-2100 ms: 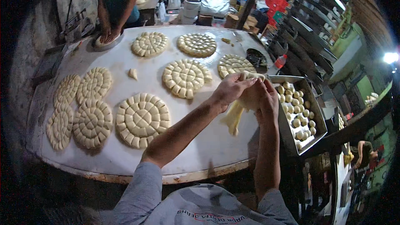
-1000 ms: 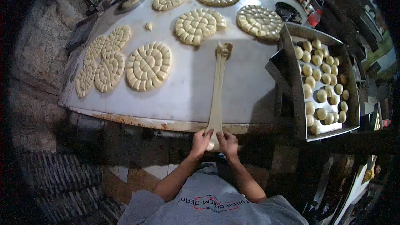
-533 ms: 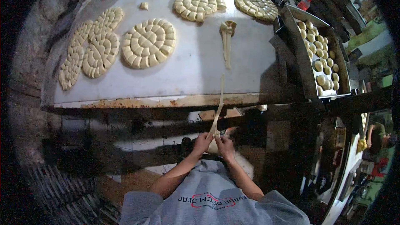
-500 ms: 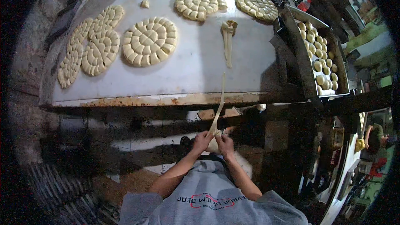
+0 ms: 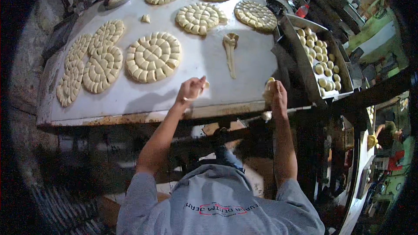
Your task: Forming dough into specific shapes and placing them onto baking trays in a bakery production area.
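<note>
Over the near edge of the smooth white counter, the left hand is gripping a small pale dough scrap, the right hand is gripping a pale dough lump, and a long cream dough strip is lying beyond.

So the dough's in three bits here, all pale cream. The piece in the right hand is a soft, floppy lump gripped at the fingers, hanging down on their inner side, kinda yellowish at the top end. In the left hand there's a smaller scrap: a bit poking out by the fingertips plus a thin strand at the hand's lower edge, rest of it hidden. The two are well apart. Third is a long strip lying flat on the table, beyond and between the hands, bunched and folded at its far end, narrowing toward the near one.
</note>
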Tool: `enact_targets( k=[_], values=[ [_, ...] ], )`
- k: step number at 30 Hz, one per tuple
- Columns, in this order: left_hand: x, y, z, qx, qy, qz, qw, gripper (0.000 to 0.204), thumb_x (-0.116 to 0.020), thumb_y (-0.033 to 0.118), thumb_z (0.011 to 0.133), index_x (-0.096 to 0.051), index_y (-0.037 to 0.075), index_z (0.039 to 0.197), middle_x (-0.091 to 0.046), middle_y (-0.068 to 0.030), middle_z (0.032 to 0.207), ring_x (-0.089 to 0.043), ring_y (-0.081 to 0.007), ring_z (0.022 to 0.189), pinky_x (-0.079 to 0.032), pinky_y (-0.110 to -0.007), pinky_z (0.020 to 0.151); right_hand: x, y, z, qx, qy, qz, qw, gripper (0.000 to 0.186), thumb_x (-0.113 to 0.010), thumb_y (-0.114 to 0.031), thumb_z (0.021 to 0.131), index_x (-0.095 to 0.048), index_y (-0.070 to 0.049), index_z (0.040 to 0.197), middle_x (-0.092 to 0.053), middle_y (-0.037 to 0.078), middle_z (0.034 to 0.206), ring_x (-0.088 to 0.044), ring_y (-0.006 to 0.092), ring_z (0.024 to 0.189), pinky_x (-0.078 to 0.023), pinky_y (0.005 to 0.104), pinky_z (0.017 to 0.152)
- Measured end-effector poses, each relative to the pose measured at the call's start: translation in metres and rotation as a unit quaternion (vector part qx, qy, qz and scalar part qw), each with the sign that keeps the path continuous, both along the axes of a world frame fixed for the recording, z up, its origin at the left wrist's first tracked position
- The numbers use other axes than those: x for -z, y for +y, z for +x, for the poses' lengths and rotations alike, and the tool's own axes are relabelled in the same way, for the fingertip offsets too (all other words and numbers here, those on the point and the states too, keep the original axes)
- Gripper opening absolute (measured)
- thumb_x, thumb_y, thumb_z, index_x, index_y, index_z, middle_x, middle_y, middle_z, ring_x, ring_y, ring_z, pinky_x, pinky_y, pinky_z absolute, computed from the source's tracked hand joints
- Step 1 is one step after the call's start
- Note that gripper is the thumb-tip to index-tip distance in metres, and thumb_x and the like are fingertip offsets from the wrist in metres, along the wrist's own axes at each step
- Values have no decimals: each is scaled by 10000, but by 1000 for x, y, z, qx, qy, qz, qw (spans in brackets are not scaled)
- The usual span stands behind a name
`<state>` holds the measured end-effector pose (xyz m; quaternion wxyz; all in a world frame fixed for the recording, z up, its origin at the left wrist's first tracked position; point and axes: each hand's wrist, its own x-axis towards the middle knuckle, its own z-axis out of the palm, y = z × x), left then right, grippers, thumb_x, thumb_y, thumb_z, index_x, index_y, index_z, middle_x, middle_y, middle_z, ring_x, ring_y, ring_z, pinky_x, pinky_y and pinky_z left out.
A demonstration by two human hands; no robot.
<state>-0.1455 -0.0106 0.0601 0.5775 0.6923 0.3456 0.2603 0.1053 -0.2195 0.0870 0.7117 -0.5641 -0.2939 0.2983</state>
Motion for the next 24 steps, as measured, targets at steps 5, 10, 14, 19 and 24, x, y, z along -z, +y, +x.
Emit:
enact_targets(
  k=[5, 10, 14, 19, 24],
  values=[
    [52, 19, 17, 28, 156, 426, 891, 312, -653, 381, 735, -618, 74, 702, -557, -83, 808, -510, -273, 824, -414, -374, 744, 87, 51, 60, -11, -339, -369, 865, 422, -502, -412, 869, -541, -5, 974, -545, 122, 864, -527, 227, 753, -424, 345, 660],
    [18, 52, 31, 24, 227, 437, 870, 147, -577, 174, 792, -593, 77, 901, -527, -87, 940, -464, -269, 943, -366, -387, 840, 122, 37, 107, -39, -506, -228, 831, 423, -534, -365, 851, -503, 23, 1016, -523, 211, 999, -538, 347, 858, -432, 451, 672],
    [-22, 88, 19, -5, 226, 412, 883, 181, -559, 220, 813, -594, 73, 912, -548, -109, 954, -492, -279, 930, -390, -402, 810, 7, 97, 90, -157, -276, -547, 774, 357, -533, -289, 864, -493, -5, 1076, -499, 208, 1069, -516, 341, 933, -423, 475, 688],
    [50, 59, 32, 7, 221, 355, 908, 303, -621, 357, 767, -605, 96, 919, -538, -99, 925, -476, -265, 947, -376, -402, 831, 140, 90, 126, 154, -294, -343, 879, 355, -598, -267, 803, -521, -7, 1032, -489, 205, 1073, -461, 352, 1002, -373, 443, 824],
    [56, -17, 24, -24, 255, 399, 881, 307, -669, 338, 701, -568, 119, 890, -474, -81, 1012, -440, -274, 952, -355, -419, 816, 93, 78, 42, -4, -536, -351, 767, 348, -609, -234, 793, -487, -8, 1028, -464, 188, 1076, -425, 307, 1032, -336, 422, 873]
  ],
)
